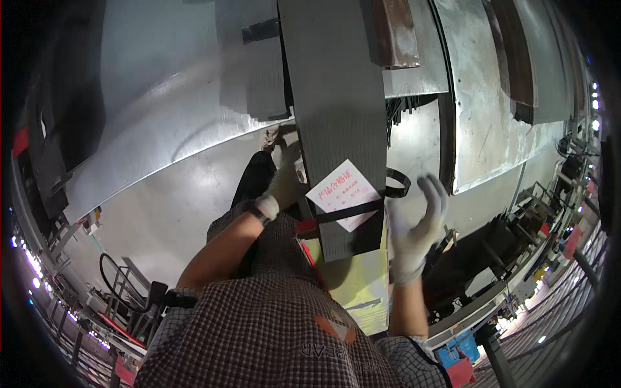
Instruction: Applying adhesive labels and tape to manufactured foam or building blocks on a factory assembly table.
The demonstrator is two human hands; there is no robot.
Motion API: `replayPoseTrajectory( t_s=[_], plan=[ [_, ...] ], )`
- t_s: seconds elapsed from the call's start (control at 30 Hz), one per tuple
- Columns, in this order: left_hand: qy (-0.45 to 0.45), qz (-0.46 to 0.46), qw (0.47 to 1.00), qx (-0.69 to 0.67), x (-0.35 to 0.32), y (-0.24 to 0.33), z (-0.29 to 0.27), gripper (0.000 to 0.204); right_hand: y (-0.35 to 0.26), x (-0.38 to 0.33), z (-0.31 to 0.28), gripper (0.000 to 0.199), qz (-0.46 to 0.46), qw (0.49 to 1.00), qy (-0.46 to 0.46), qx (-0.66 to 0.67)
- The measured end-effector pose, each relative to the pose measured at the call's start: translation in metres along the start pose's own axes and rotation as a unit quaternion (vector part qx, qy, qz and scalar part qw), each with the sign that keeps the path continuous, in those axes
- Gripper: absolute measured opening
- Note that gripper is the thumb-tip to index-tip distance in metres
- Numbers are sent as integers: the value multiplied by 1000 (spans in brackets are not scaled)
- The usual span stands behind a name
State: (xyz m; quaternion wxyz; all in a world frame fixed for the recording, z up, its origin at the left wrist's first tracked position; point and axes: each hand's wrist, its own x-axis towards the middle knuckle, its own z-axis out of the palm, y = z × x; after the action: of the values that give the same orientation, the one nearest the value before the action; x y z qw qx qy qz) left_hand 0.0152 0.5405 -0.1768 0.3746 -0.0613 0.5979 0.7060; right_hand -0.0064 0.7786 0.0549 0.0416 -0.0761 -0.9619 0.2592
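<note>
A stack of long dark grey boards (338, 97) runs away from me. A black strap (349, 211) crosses its near end, over a white card (343, 187) with red printing. My left hand (284, 184), in a pale glove, is at the left edge of the boards; its fingers are shadowed and partly hidden, so their grip does not show. To the right, my right hand (415, 236), also gloved, has its fingers stretched out and apart, with nothing seen in it. Beside its fingertips, a black strap loop (397, 183) sticks out from the boards' right edge.
Beneath the boards' near end is a yellow-green surface (356, 284). A large metal-topped table (174, 103) stands at the left, another (498, 123) at the right, with brown pieces (396, 39) on top. Black strips (400, 111) hang between them. Racks and carts line both sides.
</note>
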Motion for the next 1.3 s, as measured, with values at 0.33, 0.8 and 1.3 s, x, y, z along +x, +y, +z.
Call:
replayPoseTrajectory(
  t_s=[0.33, 0.8, 1.3],
  plan=[
    [-88, -39, 979, -179, -47, 68, 6, 29, -64, -56, 44, 109, 106, 990, 36, -80],
    [73, -37, 996, 24, -111, 119, -9, 31, -74, -36, 43, 118, 64, 995, -4, -81],
    [-404, 309, 853, -122, -123, 269, 168, 25, -80, -33, 43, 107, 68, 991, 9, -112]
  ],
)
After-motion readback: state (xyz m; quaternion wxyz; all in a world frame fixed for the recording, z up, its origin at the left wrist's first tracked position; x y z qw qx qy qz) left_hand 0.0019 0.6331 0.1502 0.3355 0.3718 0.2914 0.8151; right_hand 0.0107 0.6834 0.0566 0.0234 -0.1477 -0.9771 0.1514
